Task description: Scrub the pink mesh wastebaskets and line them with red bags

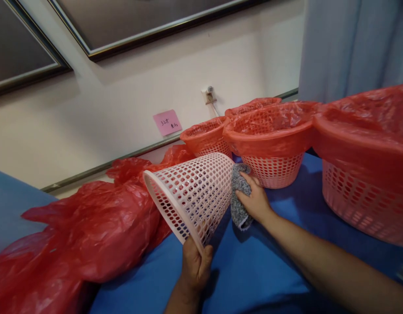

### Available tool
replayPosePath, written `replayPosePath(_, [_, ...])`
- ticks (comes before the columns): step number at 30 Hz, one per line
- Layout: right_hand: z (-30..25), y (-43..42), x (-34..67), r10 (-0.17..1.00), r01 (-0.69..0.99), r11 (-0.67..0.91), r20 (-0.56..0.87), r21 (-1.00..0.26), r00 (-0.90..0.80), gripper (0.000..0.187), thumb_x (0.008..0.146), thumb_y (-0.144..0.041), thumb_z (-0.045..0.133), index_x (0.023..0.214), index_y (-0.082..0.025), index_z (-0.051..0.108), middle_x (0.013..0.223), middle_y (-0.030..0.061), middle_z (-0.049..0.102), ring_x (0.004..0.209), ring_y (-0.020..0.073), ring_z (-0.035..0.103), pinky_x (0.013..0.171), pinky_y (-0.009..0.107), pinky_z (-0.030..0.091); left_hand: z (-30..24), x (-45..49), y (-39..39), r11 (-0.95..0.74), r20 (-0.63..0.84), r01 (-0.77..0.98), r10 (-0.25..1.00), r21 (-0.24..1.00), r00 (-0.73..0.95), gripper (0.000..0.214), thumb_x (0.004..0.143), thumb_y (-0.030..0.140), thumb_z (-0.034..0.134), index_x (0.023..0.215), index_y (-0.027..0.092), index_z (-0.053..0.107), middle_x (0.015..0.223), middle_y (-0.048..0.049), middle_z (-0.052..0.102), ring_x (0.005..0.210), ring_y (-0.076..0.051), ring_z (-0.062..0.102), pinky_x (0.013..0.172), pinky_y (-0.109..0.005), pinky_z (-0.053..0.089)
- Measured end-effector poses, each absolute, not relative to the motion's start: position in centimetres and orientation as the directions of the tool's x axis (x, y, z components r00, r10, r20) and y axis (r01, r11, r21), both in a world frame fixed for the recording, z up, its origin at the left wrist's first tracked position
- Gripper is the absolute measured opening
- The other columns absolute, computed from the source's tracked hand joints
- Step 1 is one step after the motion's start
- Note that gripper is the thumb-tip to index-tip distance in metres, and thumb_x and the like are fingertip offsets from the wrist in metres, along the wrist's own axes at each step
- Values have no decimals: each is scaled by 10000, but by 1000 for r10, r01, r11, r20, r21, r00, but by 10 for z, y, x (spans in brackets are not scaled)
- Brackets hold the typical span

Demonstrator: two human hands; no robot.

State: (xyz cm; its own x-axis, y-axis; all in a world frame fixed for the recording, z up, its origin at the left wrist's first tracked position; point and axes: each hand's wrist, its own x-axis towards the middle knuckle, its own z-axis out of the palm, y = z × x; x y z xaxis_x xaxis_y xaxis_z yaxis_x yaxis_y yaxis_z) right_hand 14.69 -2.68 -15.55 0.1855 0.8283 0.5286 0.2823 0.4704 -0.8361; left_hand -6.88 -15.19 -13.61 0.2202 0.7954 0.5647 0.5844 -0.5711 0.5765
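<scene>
A pale pink perforated plastic wastebasket (201, 179) is tilted on its side above the blue surface, its open mouth facing left. My left hand (195, 264) grips its rim from below, thumb outside and fingers partly hidden inside. Against the basket's bottom end, my right hand (253, 198) presses a grey speckled cloth (239, 205). The cloth hangs down below my fingers, and my thumb and fingers are closed on it.
Several baskets lined with red plastic bags, including a near one (368, 183) and a middle one (270, 148), stand at the right. Crumpled red plastic bags (106, 226) lie left on the blue-covered surface (149, 283). Behind are a wall outlet (208, 96) and pink note (167, 122).
</scene>
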Motion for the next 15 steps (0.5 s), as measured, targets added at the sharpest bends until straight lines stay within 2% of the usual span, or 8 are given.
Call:
replayPosePath(2, [-149, -49, 141, 737, 280, 643, 675, -713, 26, 626, 816, -201, 608, 1433, -244, 521, 1394, 131, 511, 1298, 296, 542, 1116, 511, 460, -137, -69, -150, -568, 560, 586, 799, 578, 221, 489, 1014, 418, 430, 1458, 242, 537, 1392, -126, 636, 1309, -340, 575, 1125, -518, 435])
replayPosePath(5, [-140, -87, 130, 460, 130, 888, 849, -441, -259, 687, 786, -151, 590, 1458, -246, 484, 1469, 129, 433, 1302, 280, 534, 1077, 449, 500, -138, -70, -149, -562, 559, 566, 804, 603, 203, 471, 1013, 435, 433, 1421, 241, 565, 1360, -126, 652, 1247, -330, 618, 1082, -501, 473])
replayPosePath(7, [-138, -101, 125, 311, 21, 946, 888, -323, -338, 700, 757, -150, 592, 1445, -237, 495, 1460, 130, 431, 1251, 274, 563, 1036, 430, 529, -140, -72, -149, -562, 561, 550, 805, 618, 192, 453, 1013, 437, 444, 1397, 242, 582, 1332, -118, 670, 1198, -313, 648, 1028, -468, 515])
replayPosePath(8, [-138, -102, 124, 295, 8, 951, 894, -310, -337, 696, 751, -151, 594, 1436, -234, 505, 1457, 130, 433, 1244, 275, 566, 1029, 428, 533, -140, -73, -149, -565, 567, 548, 802, 617, 189, 452, 1010, 435, 456, 1399, 240, 582, 1326, -115, 675, 1194, -308, 650, 1019, -457, 522])
replayPosePath(9, [-139, -99, 124, 328, 29, 941, 892, -336, -312, 687, 754, -151, 598, 1430, -236, 512, 1456, 130, 434, 1253, 275, 562, 1034, 430, 530, -141, -74, -150, -571, 574, 547, 797, 612, 191, 461, 1008, 435, 462, 1408, 235, 576, 1330, -115, 674, 1207, -307, 644, 1032, -458, 515])
replayPosePath(11, [-144, -82, 127, 498, 138, 867, 845, -479, -196, 655, 777, -152, 600, 1421, -249, 528, 1461, 125, 440, 1308, 281, 531, 1074, 447, 503, -140, -74, -150, -578, 581, 550, 790, 602, 194, 486, 1009, 439, 455, 1427, 219, 567, 1354, -123, 663, 1251, -317, 619, 1088, -479, 477])
replayPosePath(13, [-151, -56, 134, 700, 245, 695, 714, -676, -16, 613, 793, -173, 608, 1398, -258, 559, 1434, 121, 472, 1323, 286, 526, 1106, 480, 474, -139, -74, -150, -578, 580, 556, 790, 597, 199, 495, 1010, 443, 441, 1429, 214, 573, 1369, -126, 655, 1273, -325, 605, 1118, -493, 452])
replayPosePath(15, [-156, -28, 143, 832, 282, 485, 536, -828, 143, 578, 781, -210, 624, 1358, -245, 599, 1359, 125, 536, 1270, 299, 567, 1103, 527, 468, -138, -73, -151, -574, 573, 571, 793, 587, 207, 491, 1008, 430, 444, 1433, 223, 573, 1382, -121, 649, 1287, -329, 596, 1118, -494, 452])
